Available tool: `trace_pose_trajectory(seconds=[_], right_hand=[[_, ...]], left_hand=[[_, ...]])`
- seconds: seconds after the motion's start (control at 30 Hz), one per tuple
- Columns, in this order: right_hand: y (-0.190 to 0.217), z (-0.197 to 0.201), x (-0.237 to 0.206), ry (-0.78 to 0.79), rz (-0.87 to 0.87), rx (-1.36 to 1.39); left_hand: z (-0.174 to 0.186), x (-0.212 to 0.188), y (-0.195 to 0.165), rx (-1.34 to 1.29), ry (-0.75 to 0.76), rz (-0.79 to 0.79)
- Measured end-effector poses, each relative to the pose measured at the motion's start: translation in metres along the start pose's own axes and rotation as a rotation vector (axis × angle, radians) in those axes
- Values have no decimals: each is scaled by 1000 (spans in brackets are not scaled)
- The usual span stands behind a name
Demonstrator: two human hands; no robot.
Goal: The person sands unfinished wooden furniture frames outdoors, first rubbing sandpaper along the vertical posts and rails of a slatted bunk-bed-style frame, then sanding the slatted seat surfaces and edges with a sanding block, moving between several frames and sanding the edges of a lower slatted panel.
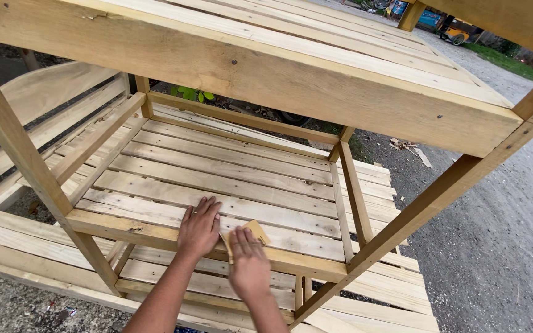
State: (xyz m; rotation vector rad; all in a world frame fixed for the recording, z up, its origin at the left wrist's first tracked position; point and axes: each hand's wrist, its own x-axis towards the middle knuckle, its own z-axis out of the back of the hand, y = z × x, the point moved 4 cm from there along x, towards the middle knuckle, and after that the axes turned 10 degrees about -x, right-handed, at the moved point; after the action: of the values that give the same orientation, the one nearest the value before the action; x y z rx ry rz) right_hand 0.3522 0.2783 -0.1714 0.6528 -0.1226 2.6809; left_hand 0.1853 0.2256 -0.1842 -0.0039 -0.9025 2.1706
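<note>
Head view showed your right hand (249, 266) lying flat, fingers together, pressing a small tan piece of sandpaper (255, 232) against the front rail (155, 233) of the lower slatted shelf (229, 172). Most of the sandpaper sat under your fingers; only its far corner poked out past your fingertips, over the nearest slat. Your left hand (199, 226) rested just beside it, to the left, palm down with the fingers spread and holding nothing, its fingertips on the slats beyond the rail. Both hands were inside a bare wooden frame, below the thick upper shelf (291, 80). A slanted leg (427, 209) ran up at your right, well apart from your hands, with gravel ground (495, 246) beyond it.
</note>
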Motion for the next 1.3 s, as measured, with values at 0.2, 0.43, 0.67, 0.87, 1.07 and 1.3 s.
trace_pose_trajectory(seconds=[0.2, 0.43, 0.67, 0.87, 1.07, 1.3], right_hand=[[-78, 5, -30, 264, -300, -32], [-23, -30, -5, -68, 85, -90], [-100, 9, -28, 20, -117, 41], [-45, -36, 5, 6, 0, 67], [-81, -24, -22, 116, -61, 113], [-61, -16, -13, -115, -51, 5]], left_hand=[[0, 1, 0, 7, -2, 8], [1, -1, 1, -24, -64, -18], [4, 0, -2, -30, -62, -5], [4, 0, -1, -20, -66, -21], [4, 0, -2, 22, -5, 20], [8, 2, -9, 66, 52, 70]])
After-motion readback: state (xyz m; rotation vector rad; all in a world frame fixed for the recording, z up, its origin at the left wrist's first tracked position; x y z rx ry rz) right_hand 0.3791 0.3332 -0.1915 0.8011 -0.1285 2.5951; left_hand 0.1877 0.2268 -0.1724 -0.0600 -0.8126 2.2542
